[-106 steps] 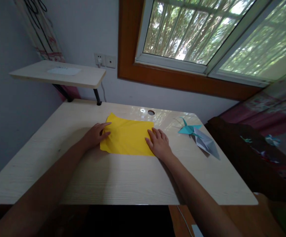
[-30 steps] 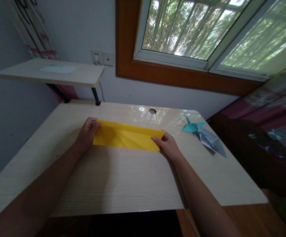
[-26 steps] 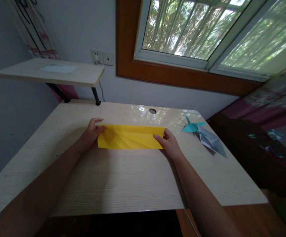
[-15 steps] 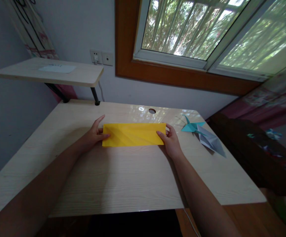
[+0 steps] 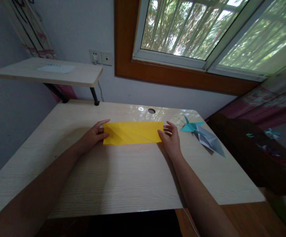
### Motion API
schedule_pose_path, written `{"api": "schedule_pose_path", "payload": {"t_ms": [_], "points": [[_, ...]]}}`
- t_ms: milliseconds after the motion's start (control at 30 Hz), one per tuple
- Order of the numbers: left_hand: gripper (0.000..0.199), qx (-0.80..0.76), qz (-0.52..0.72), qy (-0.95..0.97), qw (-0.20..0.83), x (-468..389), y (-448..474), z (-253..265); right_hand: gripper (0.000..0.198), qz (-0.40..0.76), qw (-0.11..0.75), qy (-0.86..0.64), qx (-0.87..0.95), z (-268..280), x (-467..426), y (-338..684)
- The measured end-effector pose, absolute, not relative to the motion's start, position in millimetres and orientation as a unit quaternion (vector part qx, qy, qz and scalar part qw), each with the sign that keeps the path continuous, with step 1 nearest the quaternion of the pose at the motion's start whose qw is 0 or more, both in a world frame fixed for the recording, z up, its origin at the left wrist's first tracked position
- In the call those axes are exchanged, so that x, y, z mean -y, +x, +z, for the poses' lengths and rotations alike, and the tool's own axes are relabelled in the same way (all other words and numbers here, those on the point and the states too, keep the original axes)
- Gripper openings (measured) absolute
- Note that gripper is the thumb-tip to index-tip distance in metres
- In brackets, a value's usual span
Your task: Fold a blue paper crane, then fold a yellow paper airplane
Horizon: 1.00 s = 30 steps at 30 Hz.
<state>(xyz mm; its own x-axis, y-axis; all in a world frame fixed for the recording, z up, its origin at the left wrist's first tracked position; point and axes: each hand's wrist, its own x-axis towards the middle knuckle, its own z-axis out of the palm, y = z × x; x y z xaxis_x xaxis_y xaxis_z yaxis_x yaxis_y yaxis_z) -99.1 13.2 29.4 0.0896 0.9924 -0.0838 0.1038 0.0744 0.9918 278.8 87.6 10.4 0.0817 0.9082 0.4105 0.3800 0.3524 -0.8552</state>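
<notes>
A long yellow strip of folded paper (image 5: 133,133) stretches between my two hands over the wooden desk (image 5: 138,177). My left hand (image 5: 97,134) pinches its left end, thumb in front and fingers behind. At the other end, my right hand (image 5: 170,136) has its thumb on the front lower corner, with some fingers spread behind the edge. Faint slanting creases run across the paper's left half. To the right of my right hand lie a teal origami crane (image 5: 191,126) and a grey folded paper piece (image 5: 210,141), touching or overlapping.
A raised shelf (image 5: 83,78) with a white paper sheet (image 5: 56,68) stands at the back left. A cable hole (image 5: 151,111) sits near the desk's back edge, below the window (image 5: 174,29). Dark furniture (image 5: 251,154) is at the right.
The fingers of my right hand have spread a little behind the paper's edge. My left index finger has come down toward the paper's top corner. The paper has shifted very slightly.
</notes>
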Motion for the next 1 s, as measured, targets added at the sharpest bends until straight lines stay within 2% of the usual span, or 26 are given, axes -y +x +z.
{"api": "schedule_pose_path", "payload": {"t_ms": [100,167,367,500,667,767,867,1000], "points": [[0.06,-0.55,0.429,0.538,0.473,-14.6,-99.9,25.7,0.043,0.097,0.485,-0.491,0.717,23.7,-77.4,275.4],[0.051,-0.573,0.422,0.546,0.443,-15.2,-100.8,24.0,0.044,0.049,0.455,-0.464,0.759,32.8,-69.0,270.2],[0.045,-0.582,0.406,0.561,0.425,-14.4,-99.2,27.8,0.065,0.033,0.312,-0.331,0.89,41.5,-48.3,239.6],[0.046,-0.556,0.418,0.547,0.466,-14.6,-97.4,26.8,0.065,0.024,0.25,-0.293,0.922,35.2,-43.5,217.5],[0.043,-0.518,0.427,0.527,0.521,-10.5,-98.8,22.3,0.047,0.001,0.239,-0.276,0.931,28.4,-50.6,208.9],[0.054,-0.444,0.491,0.502,0.556,-8.8,-99.7,22.3,0.035,-0.002,0.254,-0.298,0.92,34.1,-54.8,209.2],[0.065,-0.361,0.577,0.464,0.567,-11.7,-102.0,23.1,0.028,0.005,0.281,-0.332,0.9,51.5,-54.8,206.9],[0.057,-0.355,0.635,0.421,0.541,-18.3,-108.2,23.8,0.024,0.066,0.325,-0.333,0.883,91.4,-46.1,198.2]]}}
